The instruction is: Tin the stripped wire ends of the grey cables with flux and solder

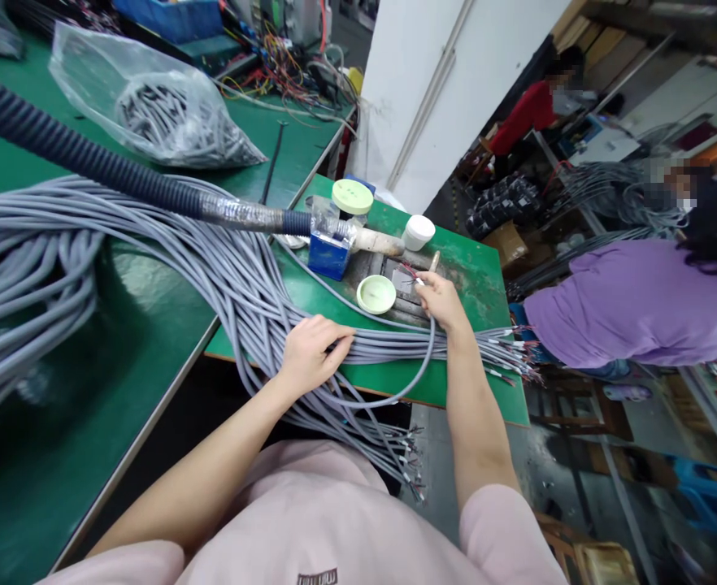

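My right hand (pixel 441 301) pinches the end of a grey cable (pixel 427 357), which loops down and back to the left. Thin red and dark wires (pixel 408 275) stick out past the fingertips, over a dark work plate (pixel 364 272). My left hand (pixel 315 353) is closed over the bundle of grey cables (pixel 383 348), its fingers curled on top and partly hidden. Just above the wire tips is the pale nozzle (pixel 380 241) of a black corrugated hose (pixel 120 175). A small light green dish (pixel 376 295) sits left of my right hand.
Behind stand a white cup (pixel 418 232) and a container with a light green lid (pixel 352 197). A blue block (pixel 328 256) supports the nozzle. Cable ends (pixel 517 357) hang over the right edge. A bag of cables (pixel 163 122) lies left; a person in purple (pixel 632 301) is at right.
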`<move>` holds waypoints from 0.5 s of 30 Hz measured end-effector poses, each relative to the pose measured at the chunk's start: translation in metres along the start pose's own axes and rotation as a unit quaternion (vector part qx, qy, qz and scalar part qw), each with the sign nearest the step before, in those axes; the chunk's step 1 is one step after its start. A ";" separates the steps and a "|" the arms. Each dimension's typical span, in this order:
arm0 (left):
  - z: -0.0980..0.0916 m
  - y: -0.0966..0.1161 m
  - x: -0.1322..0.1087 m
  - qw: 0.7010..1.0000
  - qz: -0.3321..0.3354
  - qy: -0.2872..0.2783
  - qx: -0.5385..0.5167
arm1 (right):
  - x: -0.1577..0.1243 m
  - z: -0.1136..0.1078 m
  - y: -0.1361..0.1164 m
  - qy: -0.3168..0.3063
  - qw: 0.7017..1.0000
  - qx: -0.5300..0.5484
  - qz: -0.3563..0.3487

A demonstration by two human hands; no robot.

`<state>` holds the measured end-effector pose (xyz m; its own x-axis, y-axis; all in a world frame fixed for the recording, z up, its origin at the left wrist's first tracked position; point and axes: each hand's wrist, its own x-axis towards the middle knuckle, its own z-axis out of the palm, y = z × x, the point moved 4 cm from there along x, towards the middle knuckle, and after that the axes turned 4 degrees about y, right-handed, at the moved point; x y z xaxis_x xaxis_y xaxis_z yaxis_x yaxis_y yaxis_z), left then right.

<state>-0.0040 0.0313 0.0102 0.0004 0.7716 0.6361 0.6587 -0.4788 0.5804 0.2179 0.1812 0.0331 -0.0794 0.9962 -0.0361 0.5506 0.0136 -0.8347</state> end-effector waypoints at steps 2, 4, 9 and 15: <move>0.000 0.000 0.000 1.000 0.001 0.001 -0.001 | -0.011 0.000 -0.016 -0.014 0.999 0.022 -0.030; 0.000 -0.001 0.000 1.000 0.003 0.003 -0.002 | -0.023 0.003 -0.031 -0.034 0.997 0.026 -0.058; 0.000 -0.001 -0.001 1.000 0.015 0.012 -0.007 | -0.038 0.024 -0.044 -0.099 0.991 0.003 -0.086; -0.001 0.000 -0.001 1.000 0.027 0.016 0.003 | -0.036 0.042 -0.032 -0.135 0.983 -0.065 -0.107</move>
<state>-0.0046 0.0302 0.0098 0.0115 0.7309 0.6824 0.6624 -0.5168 0.5424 0.1688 0.1414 0.0379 -0.4121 0.9108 -0.0268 0.5979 0.2481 -0.7622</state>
